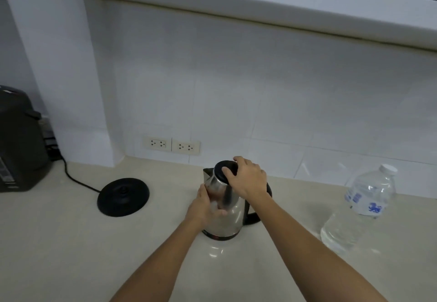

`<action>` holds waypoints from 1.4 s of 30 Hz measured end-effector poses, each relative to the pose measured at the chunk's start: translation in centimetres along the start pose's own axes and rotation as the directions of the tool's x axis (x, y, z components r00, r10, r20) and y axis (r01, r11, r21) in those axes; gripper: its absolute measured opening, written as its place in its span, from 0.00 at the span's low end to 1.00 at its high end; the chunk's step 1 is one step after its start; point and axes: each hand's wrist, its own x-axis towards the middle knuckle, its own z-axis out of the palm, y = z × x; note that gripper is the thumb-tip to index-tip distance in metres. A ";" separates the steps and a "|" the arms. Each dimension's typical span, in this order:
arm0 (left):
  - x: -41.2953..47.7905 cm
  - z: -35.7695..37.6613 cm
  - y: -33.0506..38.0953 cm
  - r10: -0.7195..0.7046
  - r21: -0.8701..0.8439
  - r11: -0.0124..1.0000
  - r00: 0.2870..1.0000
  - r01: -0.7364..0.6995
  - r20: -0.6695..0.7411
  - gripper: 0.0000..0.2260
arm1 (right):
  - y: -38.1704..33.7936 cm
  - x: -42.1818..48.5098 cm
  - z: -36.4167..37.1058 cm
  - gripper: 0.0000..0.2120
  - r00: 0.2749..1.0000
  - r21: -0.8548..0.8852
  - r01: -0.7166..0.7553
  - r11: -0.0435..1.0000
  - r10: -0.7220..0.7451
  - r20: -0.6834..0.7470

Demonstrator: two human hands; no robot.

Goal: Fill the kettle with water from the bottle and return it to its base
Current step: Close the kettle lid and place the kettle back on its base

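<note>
Kettle (227, 216) between both hands, upright

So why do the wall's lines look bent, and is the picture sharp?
Head view: the wide lens bows the ledge and tile lines; light is dim and bluish; the steel kettle shows soft glare; the water bottle at the edge looks smeared.

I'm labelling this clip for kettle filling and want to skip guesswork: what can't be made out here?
Head view only:
- Water inside the steel kettle: black lid on, covered by the right hand.
- Kettle handle: mostly behind the right forearm.
- Kettle's left side: under the left hand.
- Clear plastic bottle: label print blurred.
- Dark appliance: cut off by the left edge.
- Round black base: cord's plug hidden behind that appliance.
</note>
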 end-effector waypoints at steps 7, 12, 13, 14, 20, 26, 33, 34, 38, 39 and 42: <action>0.2 0.4 -0.2 -0.036 -0.025 0.999 0.999 0.036 -0.011 0.49 | -0.2 1.2 1.4 0.30 0.982 0.016 -0.187 0.982 0.186 0.036; 0.1 0.5 -0.3 -0.034 -0.012 0.999 0.999 0.034 -0.021 0.48 | -0.4 1.5 1.6 0.22 0.991 0.082 -0.135 0.988 0.136 -0.005; 0.0 0.5 -0.3 -0.031 -0.011 0.999 0.999 0.031 -0.024 0.48 | -0.3 1.5 1.7 0.21 0.991 0.095 -0.134 0.986 0.136 -0.015; 0.0 0.5 -0.4 -0.029 -0.008 1.000 0.999 0.029 -0.027 0.47 | -0.3 1.6 1.7 0.20 0.991 0.105 -0.131 0.986 0.134 -0.025; -0.1 0.7 -0.5 -0.030 0.001 1.000 0.999 0.030 -0.029 0.46 | -0.6 1.5 2.2 0.19 0.989 0.026 -0.121 0.992 0.122 -0.078; -0.1 0.6 -0.6 -0.041 -0.002 0.999 0.999 0.041 -0.028 0.46 | -0.8 1.7 2.7 0.19 0.994 -0.058 -0.097 0.994 0.093 -0.064; -0.2 0.5 -0.2 -0.046 0.004 0.999 0.999 0.046 -0.005 0.49 | -1.0 1.6 2.2 0.22 0.990 -0.075 -0.125 0.989 0.129 0.049; -0.2 0.4 -0.1 -0.043 0.009 0.999 0.999 0.043 -0.004 0.49 | -1.0 1.6 2.1 0.23 0.988 -0.096 -0.127 0.987 0.135 0.081; -0.3 0.3 0.1 -0.028 0.021 0.999 1.000 0.028 0.000 0.48 | -0.3 1.5 1.4 0.33 0.983 -0.179 -0.055 0.982 0.085 0.165; -0.3 0.2 0.1 -0.024 0.017 1.000 1.000 0.024 -0.002 0.47 | 0.1 1.4 1.3 0.35 0.984 -0.163 -0.035 0.986 0.062 0.164; -0.4 0.3 -0.2 -0.003 -0.007 1.000 1.000 0.003 -0.021 0.41 | 2.5 0.4 1.3 0.35 0.997 -0.009 -0.025 1.000 0.026 0.067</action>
